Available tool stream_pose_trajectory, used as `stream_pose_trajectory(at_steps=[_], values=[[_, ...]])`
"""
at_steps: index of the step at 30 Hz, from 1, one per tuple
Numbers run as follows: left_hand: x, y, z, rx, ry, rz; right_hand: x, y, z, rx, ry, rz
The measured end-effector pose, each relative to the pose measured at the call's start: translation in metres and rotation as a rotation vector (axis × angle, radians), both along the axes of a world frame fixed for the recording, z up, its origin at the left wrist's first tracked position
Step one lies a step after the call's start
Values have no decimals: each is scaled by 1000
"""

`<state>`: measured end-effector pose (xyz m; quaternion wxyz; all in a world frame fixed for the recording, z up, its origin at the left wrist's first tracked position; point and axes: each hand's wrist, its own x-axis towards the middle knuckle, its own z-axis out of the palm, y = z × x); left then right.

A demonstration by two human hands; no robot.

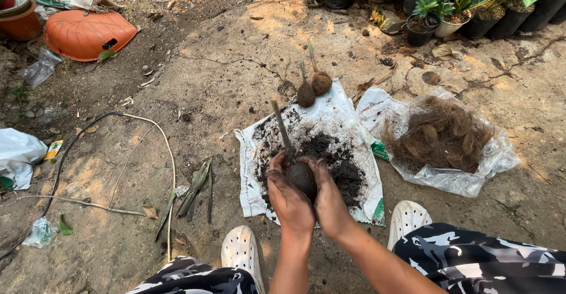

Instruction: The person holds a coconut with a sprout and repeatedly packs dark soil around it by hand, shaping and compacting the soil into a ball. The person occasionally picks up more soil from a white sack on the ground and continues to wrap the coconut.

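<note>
two hands, the left hand (287, 195) and the right hand (328, 196), close together around a dark soil ball (301, 178) with a cut stem (281, 127) rising from it, held just above the near edge of the white sack sheet (342, 108) over the loose soil pile (330, 158). the step in hand looks like pressing the ball firm; next it likely needs even squeezing so the stem stays upright. two finished balls (313, 87) sit at the sheet's far edge, one heap of coir fibre (439, 133) on plastic lies beside it.
</note>
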<state>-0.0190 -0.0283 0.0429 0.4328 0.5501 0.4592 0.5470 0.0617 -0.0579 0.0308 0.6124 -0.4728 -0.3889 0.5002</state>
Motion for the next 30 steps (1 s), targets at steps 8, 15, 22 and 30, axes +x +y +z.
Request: stream_pose_trajectory(at_steps=[8,15,22,30], values=[[-20,26,-9,-116,-419,-136,-6,-6,22,52,-18,164],[-20,20,7,-422,-491,-298,12,-5,34,-17,-32,209],[-19,16,25,-521,-1081,-64,9,-9,13,80,-211,-195],[9,-6,15,-496,-985,-82,-12,-4,5,130,334,-409]])
